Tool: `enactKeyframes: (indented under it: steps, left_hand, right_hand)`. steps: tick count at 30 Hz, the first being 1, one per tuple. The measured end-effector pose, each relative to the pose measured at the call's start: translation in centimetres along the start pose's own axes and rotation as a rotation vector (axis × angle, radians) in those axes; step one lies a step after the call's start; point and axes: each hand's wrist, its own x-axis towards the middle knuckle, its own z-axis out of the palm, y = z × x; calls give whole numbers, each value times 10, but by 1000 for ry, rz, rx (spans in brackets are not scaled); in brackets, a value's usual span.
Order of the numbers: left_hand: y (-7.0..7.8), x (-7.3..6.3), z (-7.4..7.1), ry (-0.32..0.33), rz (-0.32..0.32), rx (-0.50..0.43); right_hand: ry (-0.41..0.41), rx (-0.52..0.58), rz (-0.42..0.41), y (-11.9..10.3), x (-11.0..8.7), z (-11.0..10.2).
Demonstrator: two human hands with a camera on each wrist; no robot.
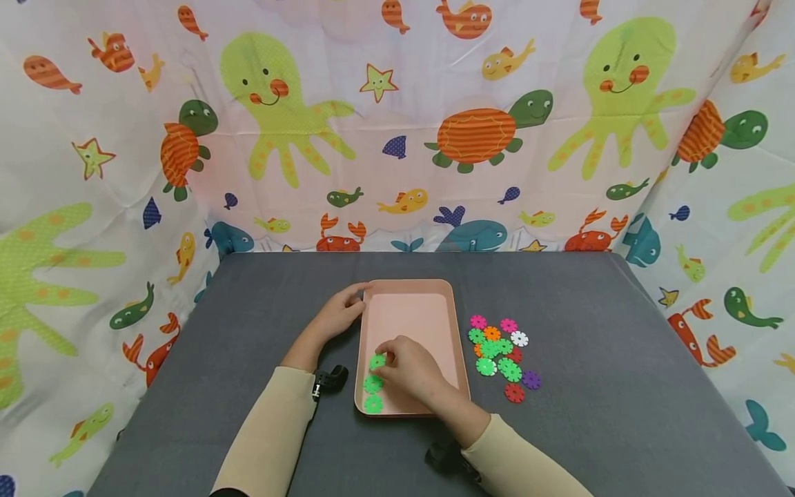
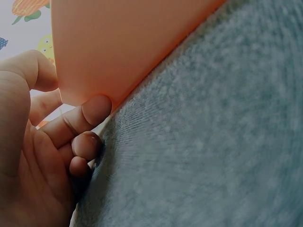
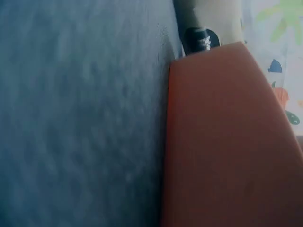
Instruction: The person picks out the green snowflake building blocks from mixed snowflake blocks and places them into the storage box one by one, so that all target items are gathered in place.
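A pink tray (image 1: 410, 304) lies on the cloth-covered table. My left hand (image 1: 338, 312) holds its far left corner; in the left wrist view, curled fingers (image 2: 97, 109) press the tray's outer wall (image 2: 109, 47). Over the tray's left side, my right hand (image 1: 410, 366) pinches a green notched interlocking disc (image 1: 376, 362) between thumb and fingers. Two more green discs, one in the middle (image 1: 373, 384) and one at the near left corner (image 1: 373, 404), lie below it in a column. The right wrist view takes in the tray's side wall (image 3: 227, 142), with the right hand outside it.
Right of the tray lies a loose cluster of discs, several green (image 1: 510, 370), along with pink (image 1: 508, 325), orange (image 1: 492, 333), white (image 1: 519, 338), red (image 1: 514, 393) and purple (image 1: 531, 379) ones. A curtain printed with sea animals (image 1: 397, 138) hangs behind the grey table (image 1: 590, 386).
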Motion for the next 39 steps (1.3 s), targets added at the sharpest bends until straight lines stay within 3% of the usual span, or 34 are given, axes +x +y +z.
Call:
enactKeyframes:
  steps: [8,16,23,39]
  left_hand:
    - [3,0,-1,14,6,-6]
    - [0,-1,0,16,-16,15]
    - [0,0,1,23,-13,3]
    - [2,-1,1,17,-11,19]
  right_hand:
    - [-8,-8,-15,5,4,4]
    - [-67,-27,-30,5,3,5]
    - [-42,-74,-34,5,1,5]
    - [-71,-34,-48,2,-1,-3]
